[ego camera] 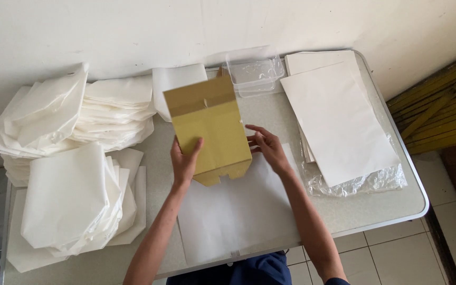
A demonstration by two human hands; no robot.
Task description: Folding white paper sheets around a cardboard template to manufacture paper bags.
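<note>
Two bare hands work at the middle of a pale speckled table (pixel 397 208), and the account runs from the left edge across. Far left, heaps of folded white paper bags (pixel 69 158) lie in soft, crumpled stacks that fill that end of the table and hang over its edge, so little room is free there. Just beside them the left hand (pixel 186 161) is closed around the lower left edge of a flat golden-brown paper bag (pixel 212 129), thumb on the face toward the camera and the other fingers hidden behind it. The bag stands tilted up from the table, smooth and stiff-looking, with a darker folded band across its top and a folded flap at its lower end. Under it lies a large white sheet (pixel 233 216), matte and flat, which reaches to the near table edge and slightly past it. The right hand (pixel 267 148) is open, fingers spread and slightly curled, its fingertips at the right edge of the bag; whether they touch cannot be told. Behind, against the wall, stands a clear plastic container (pixel 254 74). Farther right a stack of flat white sheets (pixel 339 121) lies on crinkled clear plastic wrap (pixel 360 183), near the table's rounded metal-rimmed corner; bare table shows in front of it.
</note>
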